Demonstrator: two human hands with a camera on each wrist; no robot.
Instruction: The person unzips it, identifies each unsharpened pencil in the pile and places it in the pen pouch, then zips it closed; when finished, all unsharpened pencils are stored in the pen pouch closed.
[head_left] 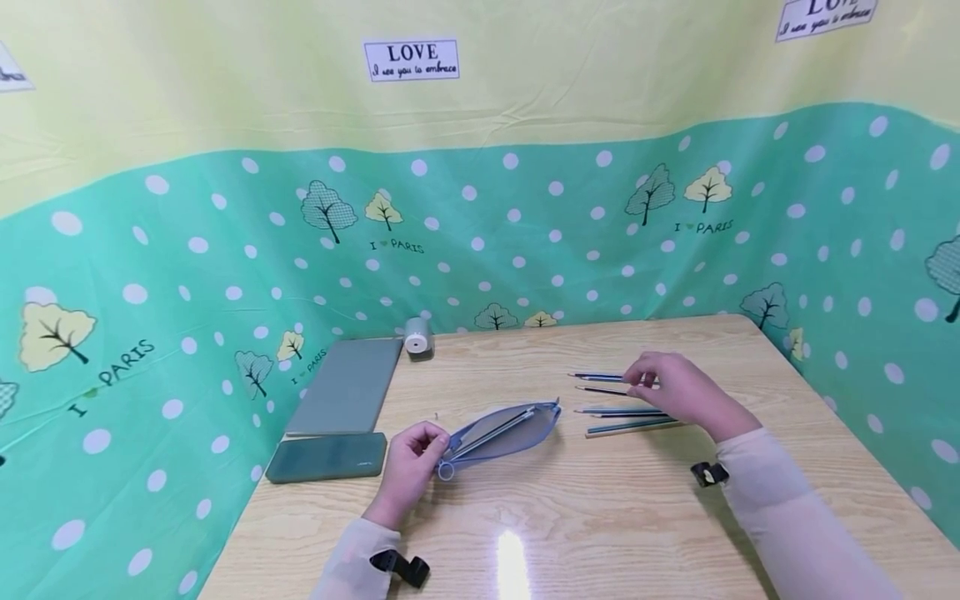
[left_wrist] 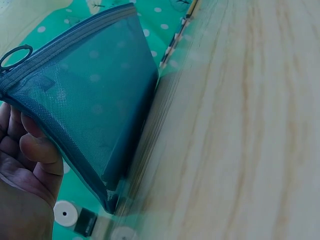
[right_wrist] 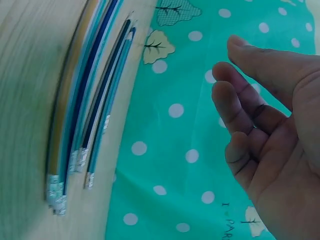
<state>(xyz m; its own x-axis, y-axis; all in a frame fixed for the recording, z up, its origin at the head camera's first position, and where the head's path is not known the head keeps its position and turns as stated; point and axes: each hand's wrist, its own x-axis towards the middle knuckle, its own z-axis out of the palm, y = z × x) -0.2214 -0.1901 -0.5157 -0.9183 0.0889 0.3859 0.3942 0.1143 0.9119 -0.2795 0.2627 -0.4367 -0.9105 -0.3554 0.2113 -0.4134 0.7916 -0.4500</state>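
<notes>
My left hand (head_left: 408, 467) grips one end of a blue mesh zip pouch (head_left: 542, 427) with thumb and fingers. The pouch's mouth gapes upward, and a few pencils (head_left: 491, 435) lie inside it. In the left wrist view the mesh pouch (left_wrist: 85, 85) stands on edge over the wood, its ring pull (left_wrist: 17, 54) near the hand. Over on the right, several loose pencils (head_left: 630, 426), blue, teal and wood-coloured, lie roughly side by side on the table. My right hand (head_left: 682, 390) hovers above them. The right wrist view shows its fingers (right_wrist: 227, 102) loosely bent, thumb apart, holding nothing.
A flat grey board (head_left: 348, 385) lies at the table's left edge, with a dark green case (head_left: 326, 458) in front of it. Near the back edge stands a small white and grey cylinder (head_left: 417, 336). A green dotted curtain (head_left: 525, 242) hangs around the wooden table (head_left: 600, 525).
</notes>
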